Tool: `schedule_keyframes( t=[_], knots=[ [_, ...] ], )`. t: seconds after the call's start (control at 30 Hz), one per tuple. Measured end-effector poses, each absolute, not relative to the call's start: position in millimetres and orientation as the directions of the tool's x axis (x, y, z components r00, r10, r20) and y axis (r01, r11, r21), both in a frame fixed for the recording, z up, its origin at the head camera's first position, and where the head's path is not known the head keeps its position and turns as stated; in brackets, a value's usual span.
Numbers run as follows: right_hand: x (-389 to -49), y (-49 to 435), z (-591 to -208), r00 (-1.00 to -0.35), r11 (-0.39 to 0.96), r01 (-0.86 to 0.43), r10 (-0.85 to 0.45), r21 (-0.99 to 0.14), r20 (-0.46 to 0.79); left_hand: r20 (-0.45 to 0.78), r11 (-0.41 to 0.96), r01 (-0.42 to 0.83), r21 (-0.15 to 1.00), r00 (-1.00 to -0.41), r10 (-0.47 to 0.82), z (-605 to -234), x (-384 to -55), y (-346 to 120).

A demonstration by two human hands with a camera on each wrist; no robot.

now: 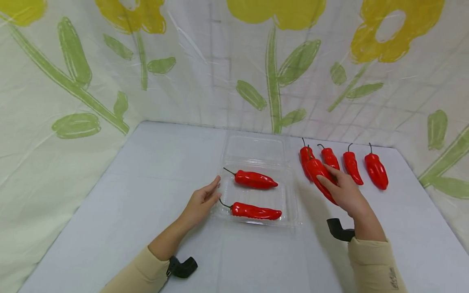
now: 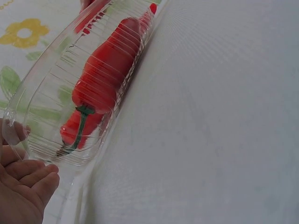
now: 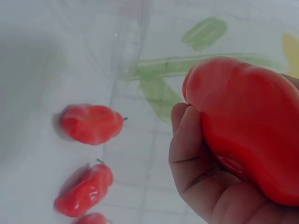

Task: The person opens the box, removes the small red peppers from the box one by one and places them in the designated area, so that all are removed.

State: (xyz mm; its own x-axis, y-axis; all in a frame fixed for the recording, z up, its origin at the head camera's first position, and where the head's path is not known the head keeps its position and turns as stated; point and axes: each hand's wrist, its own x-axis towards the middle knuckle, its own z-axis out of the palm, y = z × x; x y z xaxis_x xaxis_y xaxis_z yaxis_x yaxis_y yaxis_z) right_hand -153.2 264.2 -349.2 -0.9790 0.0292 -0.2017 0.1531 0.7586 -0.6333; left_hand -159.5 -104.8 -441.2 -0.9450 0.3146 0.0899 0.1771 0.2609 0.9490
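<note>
A clear plastic box lies with its lid folded back, and two red peppers lie in it: one pepper farther back, the other pepper near the front wall. At the box's left edge, my left hand holds the rim between thumb and fingers. Seen from the left wrist, the left hand is at the corner beside a green stem. My right hand grips another red pepper, lifted above the table right of the box. In the right wrist view this pepper hides part of the hand.
On the right of the white table lie several more red peppers, including one pepper at the far right and a neighbouring pepper. The box's open lid points to the back, near a flower-patterned sheet.
</note>
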Motion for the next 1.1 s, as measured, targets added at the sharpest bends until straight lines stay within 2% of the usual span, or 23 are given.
schedule_keyframes(
  t=[0.57,1.1],
  knots=[
    [-143.1,284.0,-363.9,-0.973,0.704,0.214,0.095,-0.677,-0.209,0.082,0.260,0.166,0.951,-0.949,0.305,-442.9,-159.2,-105.3],
    [-137.2,281.1,-376.1,-0.974,0.660,0.223,0.130,-0.717,-0.183,0.092,0.271,0.178,0.946,-0.948,0.304,-439.4,-158.3,-104.3]
  ],
)
